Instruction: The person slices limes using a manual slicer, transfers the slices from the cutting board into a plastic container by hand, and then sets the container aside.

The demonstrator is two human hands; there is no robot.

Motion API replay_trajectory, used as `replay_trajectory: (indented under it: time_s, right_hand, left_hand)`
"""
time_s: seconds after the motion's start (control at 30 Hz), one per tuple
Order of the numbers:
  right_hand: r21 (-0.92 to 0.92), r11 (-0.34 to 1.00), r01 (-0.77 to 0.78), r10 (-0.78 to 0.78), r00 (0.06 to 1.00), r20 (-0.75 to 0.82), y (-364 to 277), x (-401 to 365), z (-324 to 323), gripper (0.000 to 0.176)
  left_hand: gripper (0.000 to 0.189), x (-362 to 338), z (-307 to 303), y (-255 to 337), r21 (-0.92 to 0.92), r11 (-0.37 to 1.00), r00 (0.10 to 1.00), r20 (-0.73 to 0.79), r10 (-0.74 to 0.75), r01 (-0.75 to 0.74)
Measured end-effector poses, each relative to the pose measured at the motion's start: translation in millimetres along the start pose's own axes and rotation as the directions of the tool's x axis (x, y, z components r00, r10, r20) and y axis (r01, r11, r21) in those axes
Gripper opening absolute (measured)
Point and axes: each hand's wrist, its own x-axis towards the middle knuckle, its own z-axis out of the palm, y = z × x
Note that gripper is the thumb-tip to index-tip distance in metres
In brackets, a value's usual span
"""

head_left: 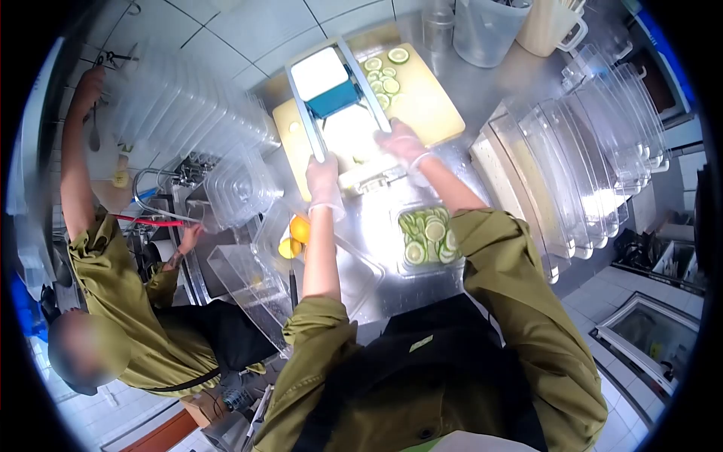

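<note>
A slicer with a teal pusher block (335,98) and two metal rails stands on a pale cutting board (429,98). My gloved left hand (324,181) is wrapped round the near end of its left rail. The near end of the right rail is in my gloved right hand (403,143). Glare washes out the area between the rails, so the blade is hard to see. Several lime slices (384,79) lie on the board, right of the slicer. Close to my body, a clear container (410,265) holds many more lime slices.
Oranges (300,228) sit in a clear tub left of my forearm, near a black-handled knife (293,286). Stacked clear containers (188,105) rise at left, clear bins (572,151) at right. Pitchers (486,34) stand behind. A co-worker (151,301) reaches over the sink on the left.
</note>
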Motion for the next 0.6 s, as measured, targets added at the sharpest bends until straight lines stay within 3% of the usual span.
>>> replay_trajectory:
  time_s: [0.07, 0.27, 0.37, 0.4, 0.5, 0.6]
  right_hand:
    - [-0.196, 0.978, -0.069, 0.044, 0.991, -0.128, 4.3, 18.1, 17.8, 0.038]
    - [-0.039, 0.996, 0.076, -0.077, 0.996, -0.033, 38.0, 30.8, 19.7, 0.033]
    - [-0.034, 0.999, 0.006, -0.005, 1.0, 0.022, 39.2, 28.9, 14.2, 0.034]
    - [0.115, 0.991, 0.066, -0.063, 0.997, -0.035, 39.2, 22.8, 13.9, 0.031]
    - [0.135, 0.987, 0.086, -0.083, 0.996, -0.027, 36.5, 17.8, 2.5, 0.028]
    - [0.381, 0.916, 0.127, -0.125, 0.992, -0.029, 29.2, -0.9, -13.9, 0.024]
  left_hand:
    - [0.048, 0.0, -2.0, -1.5, -0.058, 0.998, 0.999, 0.026, 0.02, -0.019]
    - [0.051, -7.3, -4.1, -7.6, -0.247, 0.967, 0.992, 0.095, 0.079, -0.054]
    - [0.055, -15.4, -15.1, 4.7, -0.344, 0.939, 0.986, 0.144, 0.08, -0.026]
    - [0.057, -17.3, -15.3, 5.1, -0.383, 0.924, 0.983, 0.173, 0.061, 0.01]
    - [0.06, -21.9, -7.0, 1.6, -0.458, 0.889, 0.992, 0.113, 0.051, 0.007]
    - [0.055, -31.8, -15.4, 8.4, -0.599, 0.8, 0.982, 0.167, 0.084, 0.033]
